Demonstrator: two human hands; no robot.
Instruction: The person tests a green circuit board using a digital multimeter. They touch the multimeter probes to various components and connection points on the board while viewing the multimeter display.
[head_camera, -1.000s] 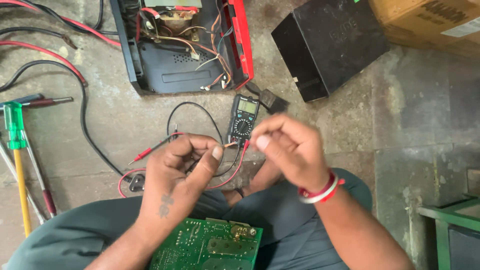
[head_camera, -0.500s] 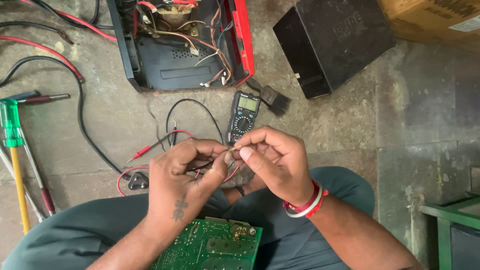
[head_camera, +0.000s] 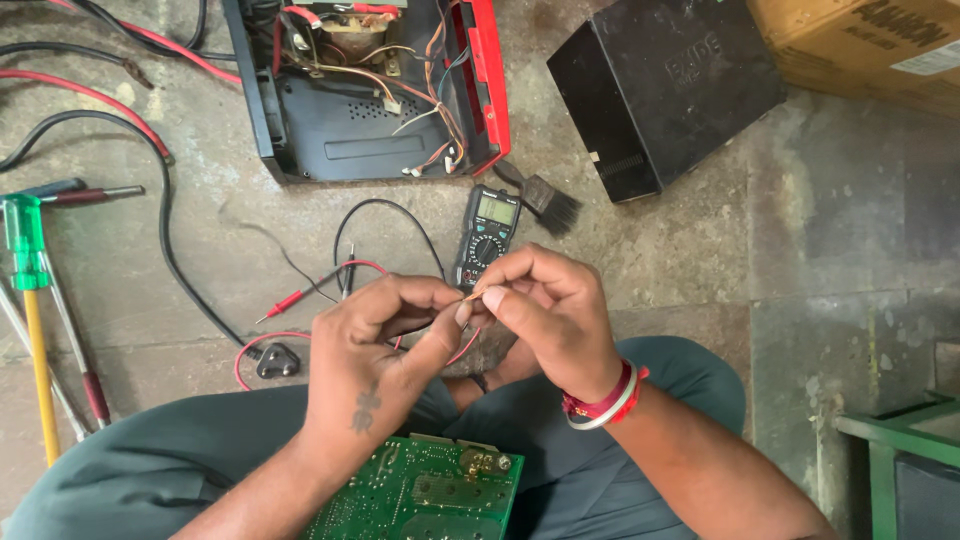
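Now my two hands have drawn together in front of me, where a second ago they were held a little apart, and my left hand (head_camera: 375, 345) and right hand (head_camera: 545, 310) meet fingertip to fingertip over my lap. Between them sits a thin wire end (head_camera: 470, 297), pale and coppery, stiff enough to hold a short straight line; each grip is pinched shut on it, thumb against forefinger, so the fine work on that strand looks to be under way. A green circuit board (head_camera: 425, 490) rests on my thigh just below, studded with dull solder points. On the rough, stained concrete floor (head_camera: 700, 250) beyond my knuckles lies a dark multimeter (head_camera: 487, 235), its red probe lead (head_camera: 300, 295) curling beside a black one. Farther off an opened casing (head_camera: 370, 90) with a red edge shows tangled wiring, near a matte black box (head_camera: 665, 90).
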